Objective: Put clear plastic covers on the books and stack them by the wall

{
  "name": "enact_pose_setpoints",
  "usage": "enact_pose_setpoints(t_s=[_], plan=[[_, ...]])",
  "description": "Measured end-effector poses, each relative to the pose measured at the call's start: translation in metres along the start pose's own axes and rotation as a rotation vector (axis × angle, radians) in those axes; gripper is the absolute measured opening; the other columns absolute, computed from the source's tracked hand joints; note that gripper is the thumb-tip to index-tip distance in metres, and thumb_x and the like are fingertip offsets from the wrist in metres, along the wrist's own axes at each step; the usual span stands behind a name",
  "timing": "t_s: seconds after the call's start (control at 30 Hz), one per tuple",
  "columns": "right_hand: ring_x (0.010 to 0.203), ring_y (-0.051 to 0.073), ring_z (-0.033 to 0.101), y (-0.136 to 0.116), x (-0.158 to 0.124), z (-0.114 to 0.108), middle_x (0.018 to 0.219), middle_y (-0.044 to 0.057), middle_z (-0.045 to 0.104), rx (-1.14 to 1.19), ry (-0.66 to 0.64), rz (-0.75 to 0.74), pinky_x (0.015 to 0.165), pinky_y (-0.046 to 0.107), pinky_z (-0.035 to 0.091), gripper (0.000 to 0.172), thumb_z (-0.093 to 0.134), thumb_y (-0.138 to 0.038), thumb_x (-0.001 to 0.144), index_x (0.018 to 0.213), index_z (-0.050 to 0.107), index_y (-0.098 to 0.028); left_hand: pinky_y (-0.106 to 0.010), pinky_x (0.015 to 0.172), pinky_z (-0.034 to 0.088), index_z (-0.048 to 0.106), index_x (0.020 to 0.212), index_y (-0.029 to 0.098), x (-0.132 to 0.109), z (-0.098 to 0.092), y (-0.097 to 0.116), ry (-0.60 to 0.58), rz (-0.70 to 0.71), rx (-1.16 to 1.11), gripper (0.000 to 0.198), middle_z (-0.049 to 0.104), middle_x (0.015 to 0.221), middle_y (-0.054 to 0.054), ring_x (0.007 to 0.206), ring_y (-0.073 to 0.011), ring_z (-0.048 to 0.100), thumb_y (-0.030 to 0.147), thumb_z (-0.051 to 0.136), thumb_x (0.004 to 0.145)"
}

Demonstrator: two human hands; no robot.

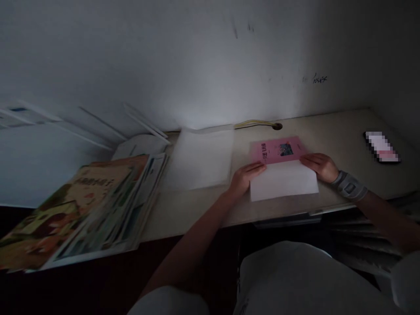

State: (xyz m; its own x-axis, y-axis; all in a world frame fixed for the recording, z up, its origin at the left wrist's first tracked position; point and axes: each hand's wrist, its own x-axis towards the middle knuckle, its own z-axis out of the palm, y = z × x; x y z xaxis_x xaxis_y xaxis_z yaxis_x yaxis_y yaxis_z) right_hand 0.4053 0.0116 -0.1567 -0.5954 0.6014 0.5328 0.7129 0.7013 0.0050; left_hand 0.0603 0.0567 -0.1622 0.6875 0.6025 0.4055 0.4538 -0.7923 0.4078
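A pink book [278,146] with dark printed characters and a small picture lies on the desk in front of me. Across its lower half is a white sheet [284,181], folded or laid over; which of the two I cannot tell. My left hand [244,178] grips the sheet's upper left side, fingers together along its edge against the pink cover. At the upper right corner, my right hand [321,167] holds the same sheet with fingers pressed together; its thumb is hidden. A grey band [350,186] wraps the right wrist.
Whitish, partly see-through sheets [203,159] lie left of the book on the desk [193,210]. Farther left, a leaning stack of picture books [85,210] overhangs the front edge. A phone [382,147] rests at right. Yellow cables [252,123] run to a hole by the wall.
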Motion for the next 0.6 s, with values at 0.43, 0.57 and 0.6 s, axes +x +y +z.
enact_pose_setpoints(t_s=[0.43, 0.57, 0.6], plan=[[0.135, 0.023, 0.033, -0.011, -0.018, -0.010, 0.143, 0.014, 0.041, 0.182, -0.451, -0.175, 0.107, 0.043, 0.035, 0.069, 0.043, -0.011, 0.081, 0.146, 0.022, -0.014, -0.042, 0.110, 0.028, 0.038, 0.140, 0.021, -0.016, -0.043, 0.015, -0.599, 0.062, -0.214, 0.078, 0.044, 0.142, -0.012, 0.131, -0.0279, 0.040, 0.054, 0.062, 0.074], [0.137, 0.020, 0.029, -0.009, -0.012, -0.015, 0.147, 0.011, 0.036, 0.171, -0.524, -0.206, 0.107, 0.041, 0.036, 0.071, 0.040, -0.003, 0.079, 0.147, 0.021, -0.016, -0.042, 0.107, 0.030, 0.040, 0.140, 0.021, 0.008, -0.048, 0.006, -0.469, 0.028, -0.387, 0.072, 0.044, 0.142, -0.011, 0.134, -0.0280, 0.035, 0.067, 0.031, 0.085], [0.137, 0.020, 0.030, -0.008, -0.010, -0.014, 0.147, 0.012, 0.035, 0.158, -0.523, -0.193, 0.107, 0.041, 0.036, 0.072, 0.040, -0.002, 0.079, 0.147, 0.020, -0.016, -0.043, 0.109, 0.027, 0.038, 0.140, 0.020, 0.014, -0.041, 0.007, -0.449, 0.024, -0.337, 0.071, 0.041, 0.144, -0.011, 0.136, -0.0272, 0.032, 0.066, 0.024, 0.087]])
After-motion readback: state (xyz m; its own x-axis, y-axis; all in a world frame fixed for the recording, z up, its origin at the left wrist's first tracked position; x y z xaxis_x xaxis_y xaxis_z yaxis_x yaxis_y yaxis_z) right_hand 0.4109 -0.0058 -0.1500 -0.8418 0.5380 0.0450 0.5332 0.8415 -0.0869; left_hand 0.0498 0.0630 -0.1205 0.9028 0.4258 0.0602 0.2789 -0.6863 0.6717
